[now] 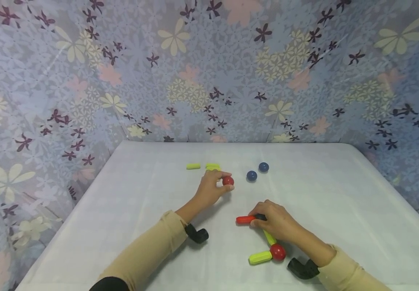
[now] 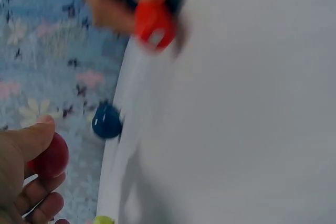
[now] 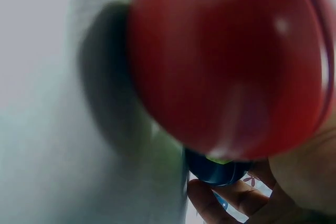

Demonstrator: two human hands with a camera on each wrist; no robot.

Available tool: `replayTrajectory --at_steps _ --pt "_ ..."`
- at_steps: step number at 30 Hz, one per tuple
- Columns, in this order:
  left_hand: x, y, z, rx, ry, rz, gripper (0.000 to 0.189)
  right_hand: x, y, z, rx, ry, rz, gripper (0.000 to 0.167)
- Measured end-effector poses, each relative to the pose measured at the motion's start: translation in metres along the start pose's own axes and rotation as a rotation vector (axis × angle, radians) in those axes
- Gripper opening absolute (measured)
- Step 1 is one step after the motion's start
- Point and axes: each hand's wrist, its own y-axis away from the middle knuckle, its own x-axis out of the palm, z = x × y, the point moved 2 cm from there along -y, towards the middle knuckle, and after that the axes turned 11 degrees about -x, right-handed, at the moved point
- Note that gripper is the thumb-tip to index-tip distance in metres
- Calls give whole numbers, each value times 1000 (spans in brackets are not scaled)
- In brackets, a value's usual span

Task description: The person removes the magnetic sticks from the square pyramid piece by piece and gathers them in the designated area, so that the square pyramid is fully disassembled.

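Observation:
My left hand (image 1: 208, 190) pinches a red ball (image 1: 228, 181) between thumb and fingers, over the middle of the table. The left wrist view shows this red ball (image 2: 53, 157) with fingers curled beneath it. Nearer the front right, my right hand (image 1: 276, 218) grips a dark blue ball (image 1: 261, 217), largely covered by the fingers. A red stick (image 1: 244, 220) juts left from it, and a yellow-green stick (image 1: 269, 237) runs down to a second red ball (image 1: 278, 251). Another yellow-green stick (image 1: 260, 257) extends left from that ball, which looms large in the right wrist view.
Two loose dark blue balls (image 1: 251, 176) lie beyond the hands, right of centre. Yellow-green sticks (image 1: 193, 166) lie behind the left hand, partly hidden by it. The white-covered table (image 1: 151, 182) ends at a floral curtain (image 1: 209, 72).

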Motion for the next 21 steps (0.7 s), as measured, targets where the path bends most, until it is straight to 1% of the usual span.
replayTrajectory --at_steps 2,5,9,12,15,18,21 --pt "5 -18 -5 1 -58 -23 42 0 1 0 -3 1 -2 19" --pt "13 -41 -9 -13 -153 -39 41 0 1 0 -8 3 -7 18" --pt "23 -60 -12 -41 -234 -20 40 0 1 0 -19 8 -9 19" --pt "28 -69 -13 -42 -296 -10 41 0 1 0 -32 19 -10 19" --pt "31 -75 -14 -47 -360 -9 41 0 2 0 -41 24 -10 19" --pt "34 -78 -15 -49 -411 -4 42 0 2 -1 -46 21 -7 19" --pt "38 -79 -17 -46 -432 8 42 0 3 -2 -30 12 -5 20"
